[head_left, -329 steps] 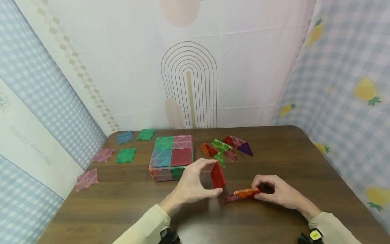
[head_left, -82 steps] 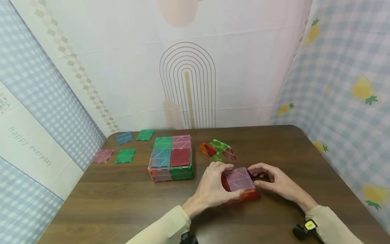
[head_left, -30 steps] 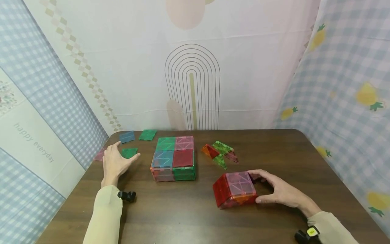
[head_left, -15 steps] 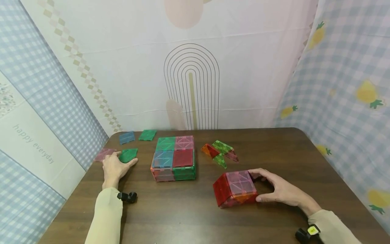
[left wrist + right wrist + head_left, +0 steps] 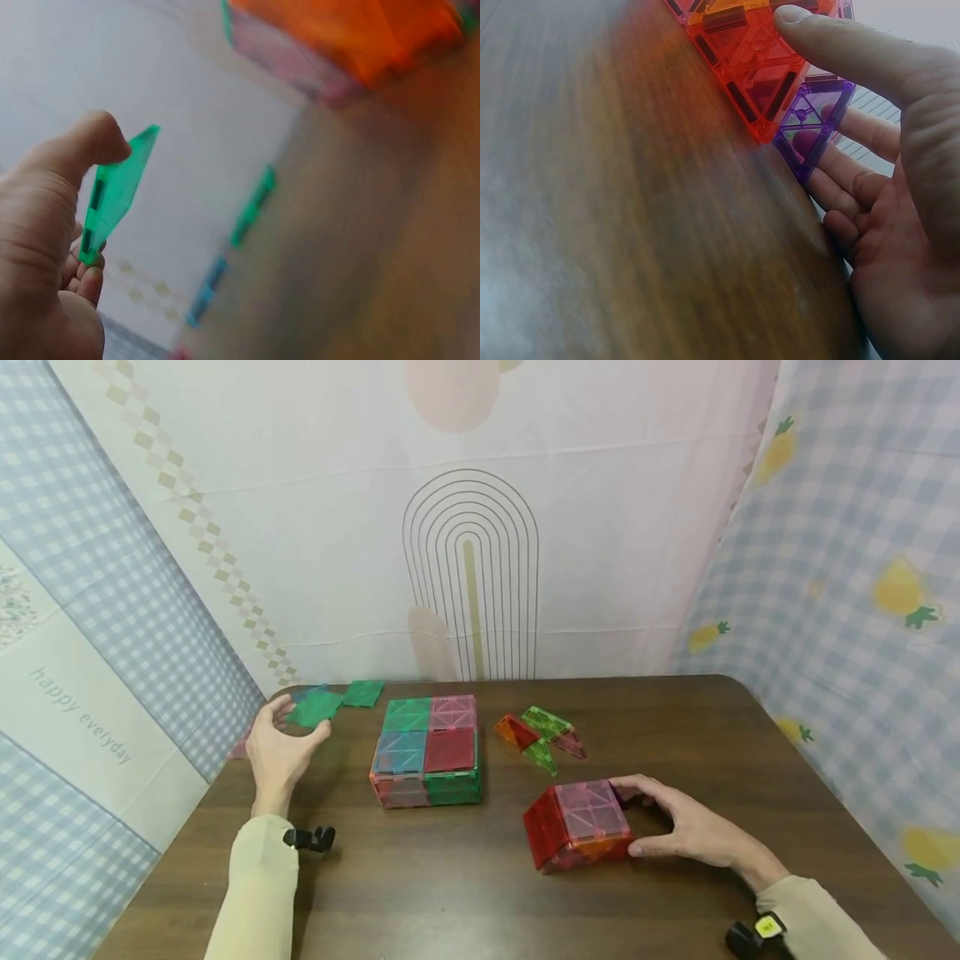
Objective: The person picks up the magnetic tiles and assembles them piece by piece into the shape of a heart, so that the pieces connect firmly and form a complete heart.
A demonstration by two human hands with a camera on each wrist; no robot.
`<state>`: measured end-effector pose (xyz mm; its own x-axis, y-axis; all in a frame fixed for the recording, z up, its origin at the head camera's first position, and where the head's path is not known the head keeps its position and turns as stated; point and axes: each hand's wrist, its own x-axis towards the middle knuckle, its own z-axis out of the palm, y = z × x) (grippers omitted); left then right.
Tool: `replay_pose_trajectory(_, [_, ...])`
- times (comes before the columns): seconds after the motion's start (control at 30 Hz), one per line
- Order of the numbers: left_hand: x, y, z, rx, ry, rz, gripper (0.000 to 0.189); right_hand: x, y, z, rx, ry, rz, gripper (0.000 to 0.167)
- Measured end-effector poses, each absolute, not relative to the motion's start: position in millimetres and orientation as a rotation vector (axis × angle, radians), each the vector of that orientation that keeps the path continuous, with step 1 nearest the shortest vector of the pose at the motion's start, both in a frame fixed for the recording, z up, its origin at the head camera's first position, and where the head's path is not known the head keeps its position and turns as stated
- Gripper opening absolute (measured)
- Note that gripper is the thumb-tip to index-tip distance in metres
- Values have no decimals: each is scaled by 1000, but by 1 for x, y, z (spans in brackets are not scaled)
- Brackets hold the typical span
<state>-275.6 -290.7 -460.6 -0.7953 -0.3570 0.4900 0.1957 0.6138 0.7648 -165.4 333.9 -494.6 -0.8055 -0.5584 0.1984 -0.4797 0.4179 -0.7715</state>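
My left hand (image 5: 277, 764) pinches a green square magnetic tile (image 5: 315, 708) by its edges, raised above the table at the far left. In the left wrist view the thumb is on one edge of that tile and fingertips are on the opposite edge. My right hand (image 5: 690, 827) holds the right side of a small magnetic-tile structure (image 5: 592, 810) standing on the table, with a pink top and a red sloping left side. In the right wrist view its thumb lies on red and orange triangle tiles (image 5: 757, 67), while fingers touch a purple triangle tile (image 5: 817, 112) behind.
A larger box of magnetic tiles (image 5: 427, 752) stands left of centre. Loose orange, lime and pink tiles (image 5: 536, 731) lie behind the small structure. Another green tile (image 5: 363, 693) lies at the back left, near a partly hidden blue tile (image 5: 298, 693).
Earlier both hands put pieces together on the right, and a pink square came onto the structure. My left hand then went left and lifted the green tile; the right stays at the structure.
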Motion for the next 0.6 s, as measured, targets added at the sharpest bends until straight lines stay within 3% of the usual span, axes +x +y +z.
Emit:
replay_pose_trajectory(0.33, [-260,-226,-382,-269,-2072,-1518,73,-164,336,-493,-902,2559,-1367,78])
replay_pose_trajectory(0.6, [-229,-145,-359,-783,-2069,-1603,79,-165,333,-494,-911,2544,-1361,77])
